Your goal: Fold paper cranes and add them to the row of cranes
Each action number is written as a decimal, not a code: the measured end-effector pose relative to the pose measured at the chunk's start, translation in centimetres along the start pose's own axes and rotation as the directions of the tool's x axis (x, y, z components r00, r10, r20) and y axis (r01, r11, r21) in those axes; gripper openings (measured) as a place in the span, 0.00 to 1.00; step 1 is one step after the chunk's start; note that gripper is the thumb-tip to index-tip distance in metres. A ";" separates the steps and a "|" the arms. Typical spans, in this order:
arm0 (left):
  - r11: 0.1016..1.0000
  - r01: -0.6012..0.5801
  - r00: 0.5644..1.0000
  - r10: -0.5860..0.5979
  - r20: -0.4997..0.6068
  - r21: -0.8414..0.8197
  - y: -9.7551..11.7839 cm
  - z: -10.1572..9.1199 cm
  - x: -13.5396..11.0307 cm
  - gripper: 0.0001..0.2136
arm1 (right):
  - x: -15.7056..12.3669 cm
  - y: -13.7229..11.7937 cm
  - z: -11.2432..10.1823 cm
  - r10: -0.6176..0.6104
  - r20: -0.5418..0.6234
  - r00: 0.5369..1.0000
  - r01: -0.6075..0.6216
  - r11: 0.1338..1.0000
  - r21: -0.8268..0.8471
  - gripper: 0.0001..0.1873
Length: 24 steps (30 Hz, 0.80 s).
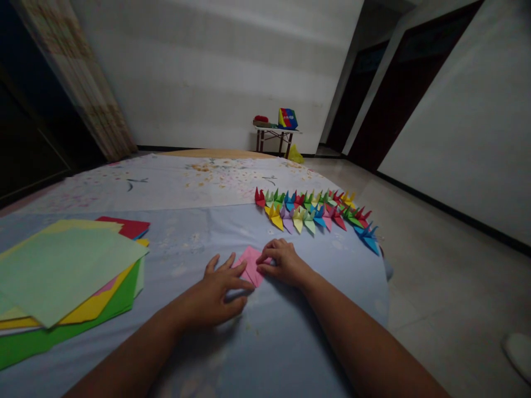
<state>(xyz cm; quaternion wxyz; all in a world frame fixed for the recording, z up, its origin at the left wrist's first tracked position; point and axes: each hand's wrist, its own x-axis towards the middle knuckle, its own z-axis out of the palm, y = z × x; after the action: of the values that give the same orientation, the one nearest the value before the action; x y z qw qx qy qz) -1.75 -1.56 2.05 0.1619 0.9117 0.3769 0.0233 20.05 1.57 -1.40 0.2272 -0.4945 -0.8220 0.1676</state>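
A small folded pink paper (250, 262) lies on the pale blue cloth (274, 342) of the table in front of me. My left hand (215, 293) rests flat on the cloth with its fingers stretched out, the fingertips pressing the paper's left edge. My right hand (282, 261) has its fingers curled and pressed together on the paper's right corner. Both forearms reach in from the bottom of the view.
A row of several coloured paper cranes (315, 213) stands beyond my hands to the right. A fanned stack of coloured paper sheets (62, 271) lies at the left. The table's rim (384, 287) drops to a tiled floor. A small far table (276, 135) holds boxes.
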 end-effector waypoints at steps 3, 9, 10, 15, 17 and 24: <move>0.997 0.077 0.984 -0.073 -0.165 0.017 -0.3 0.7 0.5 0.15 | -0.1 -0.1 0.0 -0.004 -0.001 1.000 0.004 1.000 -0.003 0.09; 0.987 0.110 0.952 -0.071 -0.298 0.117 0.5 2.4 0.8 0.15 | 0.1 0.1 0.2 -0.019 0.001 1.000 0.019 1.000 0.003 0.11; 0.984 0.129 0.953 -0.089 -0.289 0.124 0.7 2.4 0.7 0.15 | 0.1 0.2 0.3 -0.022 0.002 1.000 0.022 1.000 0.003 0.11; 0.975 0.183 0.955 -0.145 -0.261 0.127 1.1 2.1 0.6 0.16 | 0.1 0.2 0.4 -0.033 0.000 0.999 0.033 0.999 -0.023 0.13; 0.974 0.190 0.954 -0.155 -0.257 0.120 1.3 1.9 0.6 0.16 | 0.0 0.0 0.3 -0.039 0.007 0.999 0.039 0.998 -0.055 0.15; 0.970 0.210 0.950 -0.172 -0.262 0.123 1.8 2.2 0.8 0.16 | -0.2 -1.3 0.3 -0.090 0.011 0.996 0.090 0.965 -0.245 0.19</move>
<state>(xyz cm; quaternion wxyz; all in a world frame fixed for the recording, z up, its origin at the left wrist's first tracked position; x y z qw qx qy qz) 0.42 -2.85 0.49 0.0459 0.8702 0.4816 0.0933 19.01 0.83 -1.06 0.1719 -0.4811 -0.8579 0.0542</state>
